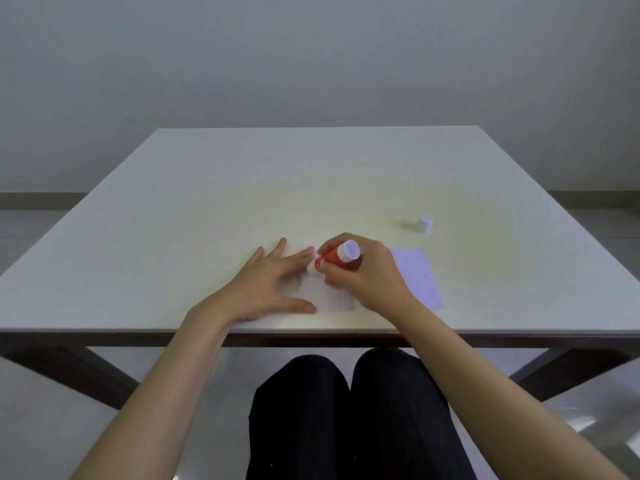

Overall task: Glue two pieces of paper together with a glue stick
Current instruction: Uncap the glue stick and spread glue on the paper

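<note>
A: Two bare hands are working near the front edge of a pale table [207,188]. The left hand [266,289] is lying flat with fingers spread, pressing down a white sheet of paper [332,299].

B: And the other hand?

A: The right hand [360,275] is gripping a red glue stick [334,257], fingers curled around its barrel. The stick is tilting, white base up, its tip meeting the paper's far end just beside the left fingertips.

B: Where is the second piece lying?

A: A second sheet [419,275] is lying just to the right, partly hidden under the right hand and wrist. A white cap [425,224] is standing farther back on the right, well apart from both sheets.

B: How much room is there?

A: The near sheet is sitting close to the front edge. The far half and the whole left side of the tabletop are lying open.
</note>
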Demonstrator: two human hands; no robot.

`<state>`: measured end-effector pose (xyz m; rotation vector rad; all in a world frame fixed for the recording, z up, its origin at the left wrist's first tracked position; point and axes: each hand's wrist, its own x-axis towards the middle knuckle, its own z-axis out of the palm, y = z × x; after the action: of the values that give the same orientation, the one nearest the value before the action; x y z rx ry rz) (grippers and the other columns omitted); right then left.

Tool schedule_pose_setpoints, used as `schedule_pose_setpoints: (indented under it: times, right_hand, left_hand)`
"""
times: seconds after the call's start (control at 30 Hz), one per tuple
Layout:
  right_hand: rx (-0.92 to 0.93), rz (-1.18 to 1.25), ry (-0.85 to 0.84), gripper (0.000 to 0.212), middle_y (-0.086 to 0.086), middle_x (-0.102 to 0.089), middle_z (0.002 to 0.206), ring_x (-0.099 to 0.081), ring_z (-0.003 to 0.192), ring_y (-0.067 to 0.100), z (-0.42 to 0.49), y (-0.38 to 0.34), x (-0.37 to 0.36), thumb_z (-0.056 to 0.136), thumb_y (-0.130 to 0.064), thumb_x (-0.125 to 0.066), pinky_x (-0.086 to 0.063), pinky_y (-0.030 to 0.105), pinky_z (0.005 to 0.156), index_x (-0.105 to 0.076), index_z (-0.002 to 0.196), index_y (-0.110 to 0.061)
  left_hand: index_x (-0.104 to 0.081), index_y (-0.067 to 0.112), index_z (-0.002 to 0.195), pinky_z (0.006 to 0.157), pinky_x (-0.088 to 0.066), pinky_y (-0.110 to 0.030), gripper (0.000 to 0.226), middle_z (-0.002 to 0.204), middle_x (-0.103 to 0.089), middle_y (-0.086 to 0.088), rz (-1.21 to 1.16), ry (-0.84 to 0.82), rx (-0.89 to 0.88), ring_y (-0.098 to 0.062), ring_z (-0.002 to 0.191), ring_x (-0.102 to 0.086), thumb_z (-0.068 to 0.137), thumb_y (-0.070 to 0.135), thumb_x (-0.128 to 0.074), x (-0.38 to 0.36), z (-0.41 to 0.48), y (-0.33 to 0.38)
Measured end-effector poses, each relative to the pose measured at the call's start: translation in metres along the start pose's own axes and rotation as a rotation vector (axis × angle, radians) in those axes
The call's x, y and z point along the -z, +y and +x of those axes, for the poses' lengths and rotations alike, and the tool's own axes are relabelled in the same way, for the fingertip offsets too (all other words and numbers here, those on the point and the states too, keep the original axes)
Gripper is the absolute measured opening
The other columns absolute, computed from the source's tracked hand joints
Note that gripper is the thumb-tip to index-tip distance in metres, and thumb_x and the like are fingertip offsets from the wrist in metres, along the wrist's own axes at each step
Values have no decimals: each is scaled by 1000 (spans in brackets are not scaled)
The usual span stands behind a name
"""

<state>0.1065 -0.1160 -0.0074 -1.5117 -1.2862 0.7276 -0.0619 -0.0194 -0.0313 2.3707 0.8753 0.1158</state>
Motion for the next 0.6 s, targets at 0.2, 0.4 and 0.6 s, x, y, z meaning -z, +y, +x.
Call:
schedule_pose_setpoints:
  times: [0.2,0.4,0.6]
  right_hand:
    - [25,-41,-28,9,-3,-70,66,-66,63,11,-8,5,-3,76,-13,-68,-56,34,68,-68,79,-21]
    - [12,0,-39,10,9,-74,79,-71,71,22,-2,8,6,78,-10,-69,-59,38,73,-69,84,-18]
    - [18,-38,13,9,2,-74,81,-70,75,19,-2,13,3,78,-14,-69,-57,38,75,-70,84,-21]
  left_hand:
    - [-20,43,145,117,10,-31,90,154,-13,24,-24,12,-1,0,142,14,70,56,-68,-1,-2,0]
    - [-9,51,143,118,9,-34,99,156,-3,16,-60,7,45,-3,142,18,64,63,-68,-2,-1,-3]
    - [-7,38,148,114,11,-25,104,150,-8,32,-67,24,9,6,141,11,67,57,-70,-2,0,-3]
